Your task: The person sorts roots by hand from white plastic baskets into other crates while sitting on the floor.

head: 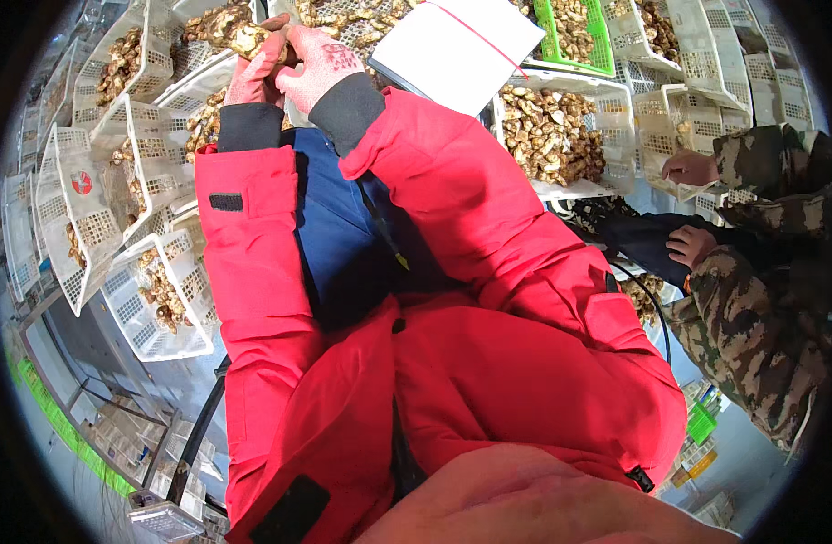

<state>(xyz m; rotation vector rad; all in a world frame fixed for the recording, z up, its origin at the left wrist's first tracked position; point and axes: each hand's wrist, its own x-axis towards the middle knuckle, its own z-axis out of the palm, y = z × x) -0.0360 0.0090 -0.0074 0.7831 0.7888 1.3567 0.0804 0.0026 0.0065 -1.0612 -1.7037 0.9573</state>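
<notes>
At the upper left, my left hand (pixel 258 73), in a pink work glove, is shut on a large knobbly brown-and-cream piece, perhaps a mushroom or tuber (pixel 235 30), which sticks out up and to the left. My right hand (pixel 314 64), in a pink glove with red print on its back, is close against the left one. Its thumb and fingers are bent near the lower end of the piece; whether they grip anything is hidden. Below both hands stands a white plastic basket (pixel 174 102) with similar smaller pieces in it. An open notebook (pixel 456 51) with a red ribbon lies right of my hands.
White perforated baskets with brown pieces surround the work area, including one at the right (pixel 616 136) and one at the lower left (pixel 154 340). A green basket (pixel 606 58) stands at the top. A co-worker's hand (pixel 691 168) and camouflage sleeves are at the far right.
</notes>
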